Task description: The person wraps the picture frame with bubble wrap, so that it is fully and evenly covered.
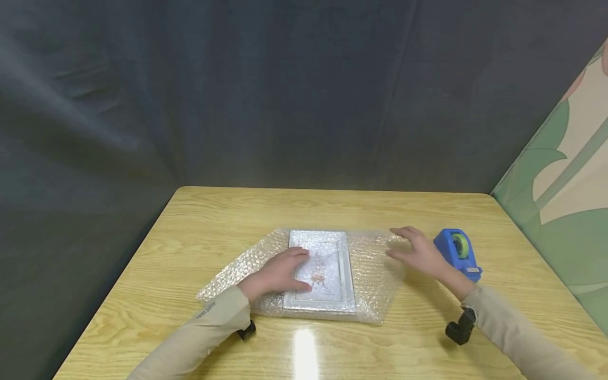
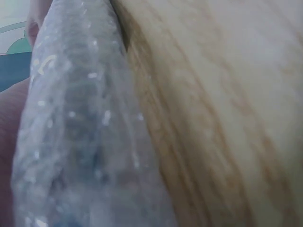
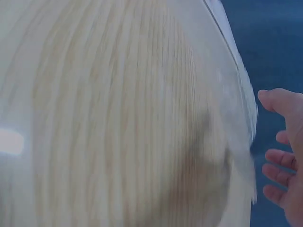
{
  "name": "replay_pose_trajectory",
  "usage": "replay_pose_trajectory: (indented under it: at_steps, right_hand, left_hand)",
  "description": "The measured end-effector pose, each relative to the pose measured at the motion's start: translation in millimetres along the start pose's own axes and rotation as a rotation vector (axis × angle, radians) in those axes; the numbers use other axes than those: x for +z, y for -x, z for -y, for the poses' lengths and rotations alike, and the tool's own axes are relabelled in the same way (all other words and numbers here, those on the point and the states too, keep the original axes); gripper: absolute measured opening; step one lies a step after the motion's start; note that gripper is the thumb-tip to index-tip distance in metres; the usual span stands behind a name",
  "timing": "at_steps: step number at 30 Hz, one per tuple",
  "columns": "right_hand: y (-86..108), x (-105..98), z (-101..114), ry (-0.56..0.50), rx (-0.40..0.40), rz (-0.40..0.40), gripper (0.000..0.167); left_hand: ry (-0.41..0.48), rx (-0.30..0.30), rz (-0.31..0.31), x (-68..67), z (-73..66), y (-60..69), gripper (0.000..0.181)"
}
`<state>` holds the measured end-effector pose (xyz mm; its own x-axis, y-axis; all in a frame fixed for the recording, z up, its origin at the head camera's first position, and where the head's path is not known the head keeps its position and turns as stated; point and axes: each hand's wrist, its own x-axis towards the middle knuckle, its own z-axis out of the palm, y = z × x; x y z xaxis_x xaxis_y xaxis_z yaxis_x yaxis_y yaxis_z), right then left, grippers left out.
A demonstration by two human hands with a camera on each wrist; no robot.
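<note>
A silvery-white picture frame point(image 1: 330, 264) lies on a sheet of bubble wrap point(image 1: 372, 274), and a layer of the clear wrap seems to cover it. My left hand point(image 1: 280, 272) rests over the frame's left side, thumb and fingers spread apart. In the left wrist view the edge of the bubble wrap point(image 2: 85, 118) fills the left half and hides most of that hand. Beside the wrap's right edge, my right hand point(image 1: 418, 253) is held with fingers extended and nothing in its grasp. The right wrist view shows this right hand point(image 3: 291, 146) apart from the wrap.
To the right of my right hand stands a blue tape dispenser point(image 1: 448, 245) with a roll of greenish tape point(image 1: 461, 245). Everything lies on a wood-grain table point(image 1: 228, 211). A dark curtain point(image 1: 285, 95) hangs behind, and a leaf-patterned panel point(image 1: 570, 184) borders the right side.
</note>
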<state>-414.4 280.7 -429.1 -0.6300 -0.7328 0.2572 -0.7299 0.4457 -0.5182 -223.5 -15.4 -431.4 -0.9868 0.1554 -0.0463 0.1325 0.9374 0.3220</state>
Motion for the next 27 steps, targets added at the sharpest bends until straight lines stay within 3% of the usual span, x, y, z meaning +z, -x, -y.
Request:
replay_pose_trajectory:
  at_steps: [7,18,27]
  right_hand:
    - [16.0,-11,-21,-0.046,0.151,-0.037,0.06]
    - [23.4,2,-25,-0.246,0.392,-0.141,0.049]
    - [31.0,10,-6,-0.65,0.548,-0.218,0.08]
  left_hand:
    - [0.001,-0.011,0.005,-0.7,0.7,0.3,0.081]
    - [0.013,-0.018,0.01,-1.4,-0.9,-0.5,0.082]
    - [0.026,-0.035,0.024,-1.5,-1.7,0.2,0.082]
